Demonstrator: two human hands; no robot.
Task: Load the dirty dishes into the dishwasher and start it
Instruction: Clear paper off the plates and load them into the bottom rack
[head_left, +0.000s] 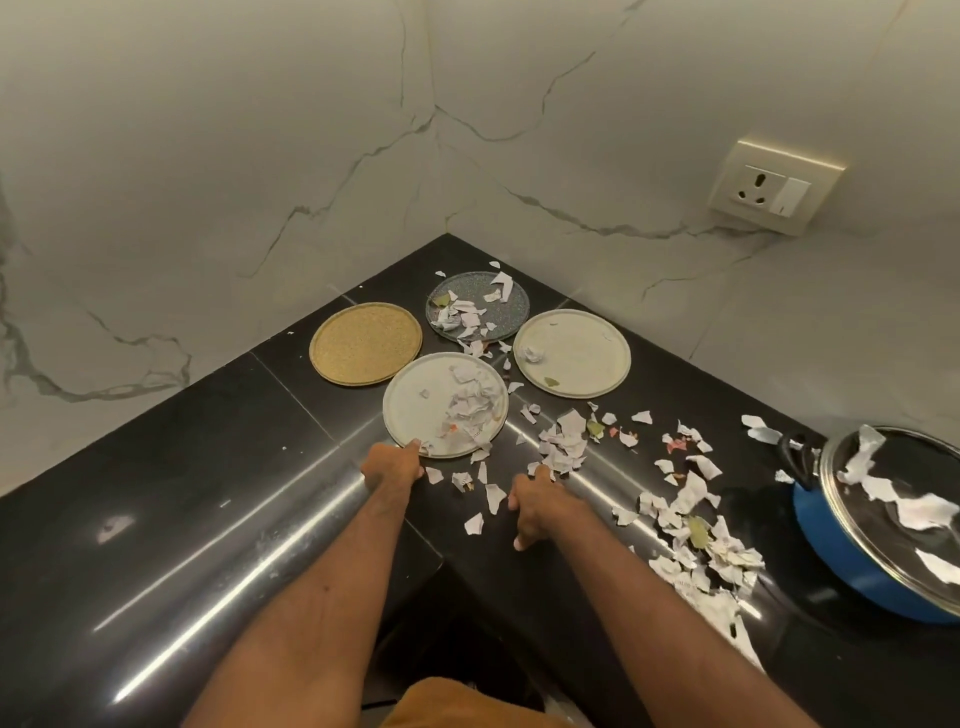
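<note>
we are barely started: our left hand grips the near rim of the white plate, which lies on the counter strewn with paper scraps, while our right hand rests just right of that plate (whether it holds any scrap, we cannot tell). beyond that plate the tan plate, grey plate and cream plate lie unloaded, and no dishwasher shows.

One head-worn wide-angle view looks forward and steeply down over the person's forearms, which enter from the near edge. It faces the far inner corner of the black counter, close enough that the outstretched arms reach the nearest plate. Marbled walls fill the far half.
</note>
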